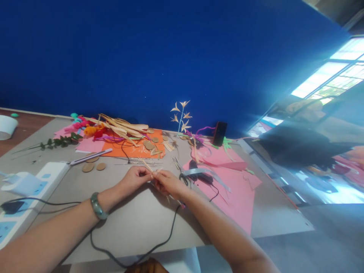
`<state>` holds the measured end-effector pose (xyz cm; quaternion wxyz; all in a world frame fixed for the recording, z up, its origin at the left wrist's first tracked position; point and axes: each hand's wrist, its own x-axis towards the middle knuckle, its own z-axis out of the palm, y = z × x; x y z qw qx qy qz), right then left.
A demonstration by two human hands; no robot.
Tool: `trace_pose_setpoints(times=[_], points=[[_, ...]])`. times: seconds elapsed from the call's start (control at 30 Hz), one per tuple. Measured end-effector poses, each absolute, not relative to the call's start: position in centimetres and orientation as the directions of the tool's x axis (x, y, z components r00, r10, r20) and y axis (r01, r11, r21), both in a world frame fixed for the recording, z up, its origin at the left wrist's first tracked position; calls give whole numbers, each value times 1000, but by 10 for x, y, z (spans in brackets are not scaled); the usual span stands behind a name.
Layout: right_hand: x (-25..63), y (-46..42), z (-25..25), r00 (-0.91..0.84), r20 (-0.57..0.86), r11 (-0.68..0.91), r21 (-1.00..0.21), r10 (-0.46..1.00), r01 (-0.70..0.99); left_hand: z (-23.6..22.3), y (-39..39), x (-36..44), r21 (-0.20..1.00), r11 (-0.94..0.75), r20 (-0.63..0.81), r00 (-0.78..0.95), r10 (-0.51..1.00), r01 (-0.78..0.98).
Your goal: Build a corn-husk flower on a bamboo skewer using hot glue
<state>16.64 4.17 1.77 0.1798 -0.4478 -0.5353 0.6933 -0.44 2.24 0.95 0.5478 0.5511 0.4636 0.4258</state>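
Over the middle of the table, my left hand [135, 179] and my right hand [168, 183] meet fingertip to fingertip. Both are closed in a pinch on a thin pale strip of dried husk [146, 164], whose upper end sticks out beyond the fingers. Most of the strip is hidden by the hands. Just right of my right hand lie scissors with black handles [184, 179] and a pale ribbon [212, 175]. Behind the hands, thin wires [136, 163] rest on the table. A stem with several husk flowers [182, 116] stands upright at the back.
Orange paper [113, 151] holds a bundle of husk strips [122, 127]. Pink paper [239, 201] covers the right side, with a phone [220, 133] behind it. Cardboard discs [88, 167], a pen-like tool [91, 156] and a power strip [54, 178] lie left. A black cable [167, 239] crosses the front.
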Motion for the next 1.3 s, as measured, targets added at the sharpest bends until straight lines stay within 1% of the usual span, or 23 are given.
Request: trace_pose_setpoints(times=[0.13,0.33,0.5,0.63,0.7,0.77,0.9,1.03,1.13,1.23,1.3], points=[[167,43,21,-574,-462,-451,-876,676,174,10,23,-5,999,6,-17,238,971,45],[171,46,27,-595,-488,-545,-833,639,97,11,24,-8,996,5,-24,212,977,92],[181,60,28,-567,-456,-549,-836,686,8,15,22,-11,995,35,-52,199,979,90],[185,67,32,-456,-412,-485,-873,789,-50,16,21,-10,995,78,-88,166,982,63],[183,63,32,-441,-409,-457,-890,799,-2,14,21,-9,996,80,-84,172,982,32],[178,55,31,-481,-418,-433,-897,771,85,13,20,-8,998,59,-61,181,982,21],[170,42,24,-569,-388,-330,-921,725,208,14,20,-6,998,36,-45,157,987,58],[169,40,20,-567,-390,-243,-916,726,320,16,20,-4,995,52,-64,152,986,81],[170,40,20,-541,-414,-257,-903,732,344,14,21,-5,996,48,-58,130,990,75],[169,40,22,-534,-427,-290,-900,730,325,9,22,-7,997,48,-54,99,994,66],[169,39,23,-531,-443,-324,-895,723,305,7,22,-7,997,52,-58,108,992,49]])
